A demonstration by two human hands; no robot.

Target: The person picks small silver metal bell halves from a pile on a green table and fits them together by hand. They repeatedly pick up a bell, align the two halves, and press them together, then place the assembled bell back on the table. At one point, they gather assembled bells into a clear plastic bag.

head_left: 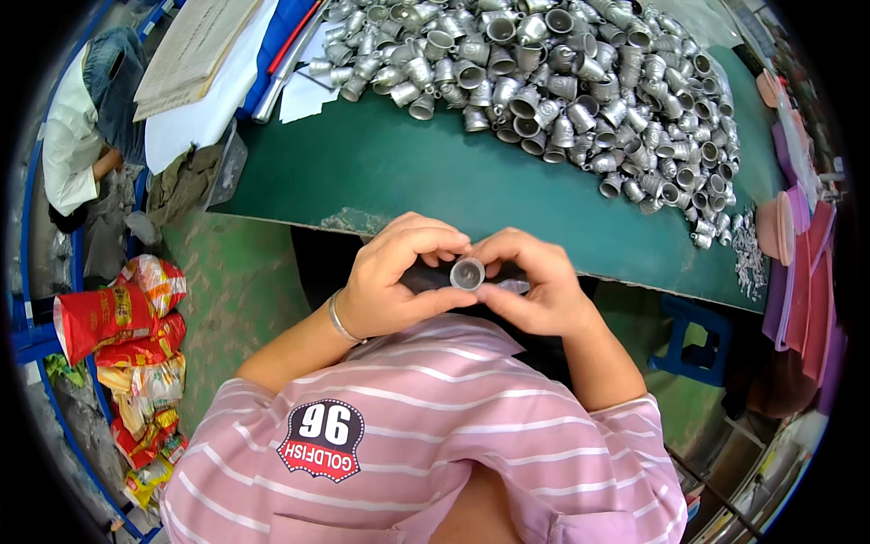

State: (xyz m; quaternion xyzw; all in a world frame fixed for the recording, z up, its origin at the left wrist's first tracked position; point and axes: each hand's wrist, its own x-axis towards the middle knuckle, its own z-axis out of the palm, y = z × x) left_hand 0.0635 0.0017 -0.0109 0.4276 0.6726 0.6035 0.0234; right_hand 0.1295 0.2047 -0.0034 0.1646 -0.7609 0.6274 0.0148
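Note:
Just beyond the table's near edge, over my lap, a small silver metal bell is held with its round open mouth facing up. My left hand pinches it from the left between thumb and curled fingers, and a bracelet circles that wrist. From the right, my right hand closes on the same bell with thumb and index finger. A shiny bit shows under the right palm, too hidden to name. Many similar bells lie in a large heap across the far side of the green table.
Tiny silver pieces lie at the table's right end, beside pink and purple bins. Papers rest at the far left. A blue stool stands under the table; red bags lie left. Another person is at far left.

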